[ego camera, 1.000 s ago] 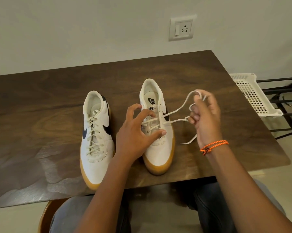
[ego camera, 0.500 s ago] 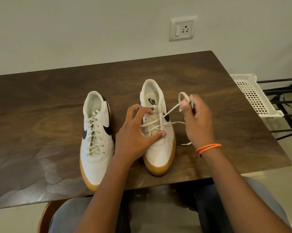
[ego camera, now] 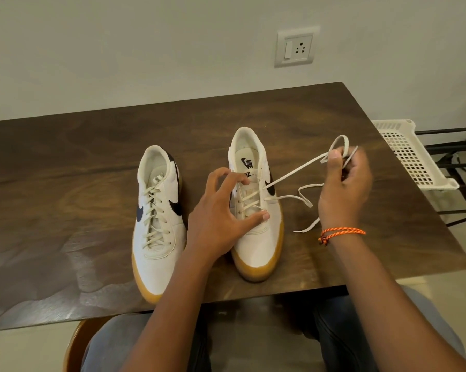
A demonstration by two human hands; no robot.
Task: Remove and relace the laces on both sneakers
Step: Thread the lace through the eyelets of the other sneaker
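Two white sneakers with gum soles stand side by side on the dark wooden table [ego camera: 65, 162], toes toward me. The left sneaker [ego camera: 158, 224] is fully laced. The right sneaker [ego camera: 258, 237] is laced only through its lower eyelets. My left hand [ego camera: 221, 218] spans its lacing area, fingers on the tongue and thumb by a lower eyelet. My right hand [ego camera: 344, 189] is raised to the right of the shoe and pinches a loop of the cream lace [ego camera: 293, 174], which runs taut from an upper eyelet. The other lace end lies loose on the table.
A white perforated plastic tray [ego camera: 409, 154] sits on a black metal rack just past the table's right edge. A wall socket [ego camera: 296, 48] is on the wall behind. My knees are under the table's near edge.
My right hand has moved right and away from the shoe, drawing the lace out longer and tauter. My left hand has stayed on the right sneaker.
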